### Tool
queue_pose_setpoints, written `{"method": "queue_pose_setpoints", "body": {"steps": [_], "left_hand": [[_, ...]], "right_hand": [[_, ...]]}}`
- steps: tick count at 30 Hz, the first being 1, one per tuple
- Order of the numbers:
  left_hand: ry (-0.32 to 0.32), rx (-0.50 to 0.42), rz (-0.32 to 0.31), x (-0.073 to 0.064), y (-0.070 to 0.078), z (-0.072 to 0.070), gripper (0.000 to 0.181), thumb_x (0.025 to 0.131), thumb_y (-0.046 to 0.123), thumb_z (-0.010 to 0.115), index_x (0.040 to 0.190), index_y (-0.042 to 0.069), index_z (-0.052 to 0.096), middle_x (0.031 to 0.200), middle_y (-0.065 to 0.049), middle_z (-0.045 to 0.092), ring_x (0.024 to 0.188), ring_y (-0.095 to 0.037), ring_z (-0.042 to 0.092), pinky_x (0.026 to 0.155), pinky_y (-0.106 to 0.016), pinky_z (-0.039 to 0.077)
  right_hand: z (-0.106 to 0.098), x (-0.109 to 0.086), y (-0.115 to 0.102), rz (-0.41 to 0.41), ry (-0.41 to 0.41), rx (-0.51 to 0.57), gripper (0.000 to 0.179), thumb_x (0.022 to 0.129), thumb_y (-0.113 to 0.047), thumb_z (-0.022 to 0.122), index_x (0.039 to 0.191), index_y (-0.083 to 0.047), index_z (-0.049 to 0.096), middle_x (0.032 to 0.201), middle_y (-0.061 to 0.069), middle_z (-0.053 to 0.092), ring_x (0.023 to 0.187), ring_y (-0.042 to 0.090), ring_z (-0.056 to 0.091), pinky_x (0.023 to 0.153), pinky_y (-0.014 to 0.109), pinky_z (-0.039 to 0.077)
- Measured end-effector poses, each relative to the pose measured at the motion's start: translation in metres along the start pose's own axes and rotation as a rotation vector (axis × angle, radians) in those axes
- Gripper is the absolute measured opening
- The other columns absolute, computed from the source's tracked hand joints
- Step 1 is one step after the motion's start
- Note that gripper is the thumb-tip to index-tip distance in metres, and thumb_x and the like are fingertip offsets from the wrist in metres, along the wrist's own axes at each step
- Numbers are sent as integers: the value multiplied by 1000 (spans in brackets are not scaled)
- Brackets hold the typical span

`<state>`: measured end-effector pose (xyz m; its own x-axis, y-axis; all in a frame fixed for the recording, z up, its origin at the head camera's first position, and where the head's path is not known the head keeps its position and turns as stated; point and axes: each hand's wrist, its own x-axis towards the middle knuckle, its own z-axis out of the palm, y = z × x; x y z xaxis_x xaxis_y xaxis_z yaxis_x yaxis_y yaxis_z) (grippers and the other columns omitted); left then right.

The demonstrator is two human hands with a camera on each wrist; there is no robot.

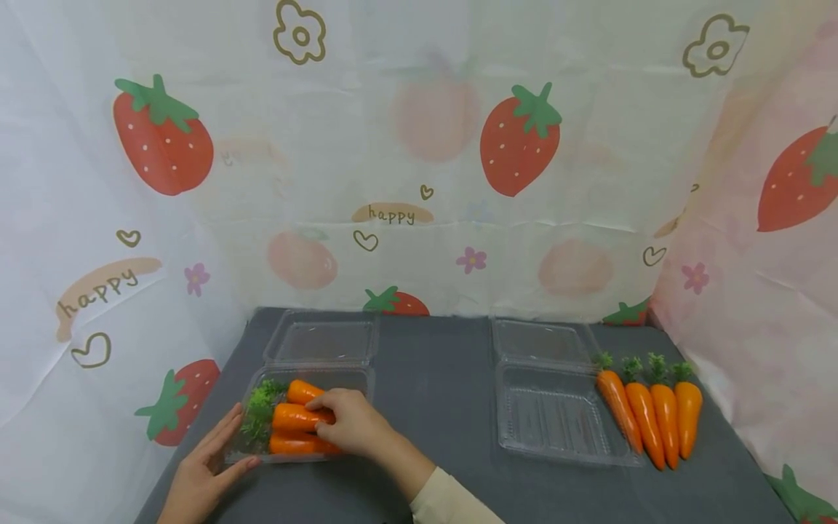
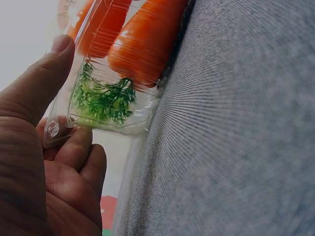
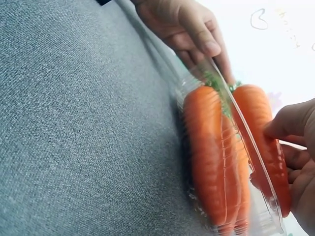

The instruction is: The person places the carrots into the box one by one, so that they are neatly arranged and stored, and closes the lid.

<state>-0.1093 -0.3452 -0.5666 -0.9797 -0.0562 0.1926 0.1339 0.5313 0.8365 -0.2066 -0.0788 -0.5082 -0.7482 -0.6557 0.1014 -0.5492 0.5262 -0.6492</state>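
Observation:
My right hand [image 1: 358, 422] pinches an orange carrot [image 3: 261, 113] between thumb and fingers, over the left clear plastic box [image 2: 106, 129]. Other carrots [image 3: 204, 147] lie inside that box beneath and beside it, side by side. Their green leafy tops [image 1: 260, 407] point left. At the box's near left corner, my left hand [image 1: 204, 466] touches the rim. In the head view its fingers lie fairly straight along the left side, with the thumb on the front edge. The left wrist view shows the thumb [image 2: 59, 56] and fingers on either side of the corner.
To the right stands a second clear plastic box [image 1: 556, 418], its lid [image 1: 543, 342] folded back. Several more carrots [image 1: 664, 418] lie in a row along its right side, tops away from me. Grey cloth [image 1: 435, 407] covers the table. Printed curtains [image 1: 393, 145] enclose the back and sides.

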Motion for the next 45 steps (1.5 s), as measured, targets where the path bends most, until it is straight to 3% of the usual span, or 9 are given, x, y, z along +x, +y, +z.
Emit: {"method": "queue_pose_setpoints", "body": {"steps": [7,22,36,45], "left_hand": [[4,4,3,0,1,0,81,89,31,82,158,16,42,166,-12,34,133,26,26,97,4,36],[2,-13,44,-1,-4,1,81,89,24,82,158,13,40,167,-12,31,136,23,26,100,3,35],[-2,11,-9,0,1,0,84,88,33,82,159,18,40,166,-12,32,131,27,24,97,5,36],[4,1,19,-1,0,1,83,88,29,82,158,15,41,166,-14,32,134,25,26,98,4,36]], "right_hand": [[2,3,-1,-23,1,-35,33,92,-13,72,124,-19,75,122,-6,72,110,4,64,90,16,54],[6,1,-2,-10,-7,-90,30,91,-15,75,120,-20,76,113,-10,74,103,2,64,85,16,53],[8,-1,0,22,6,-93,28,91,-17,77,119,-22,76,114,-13,73,104,0,64,86,16,54],[8,-2,3,20,16,-118,27,92,-21,78,119,-24,76,112,-15,73,103,-1,64,88,16,55]]}}
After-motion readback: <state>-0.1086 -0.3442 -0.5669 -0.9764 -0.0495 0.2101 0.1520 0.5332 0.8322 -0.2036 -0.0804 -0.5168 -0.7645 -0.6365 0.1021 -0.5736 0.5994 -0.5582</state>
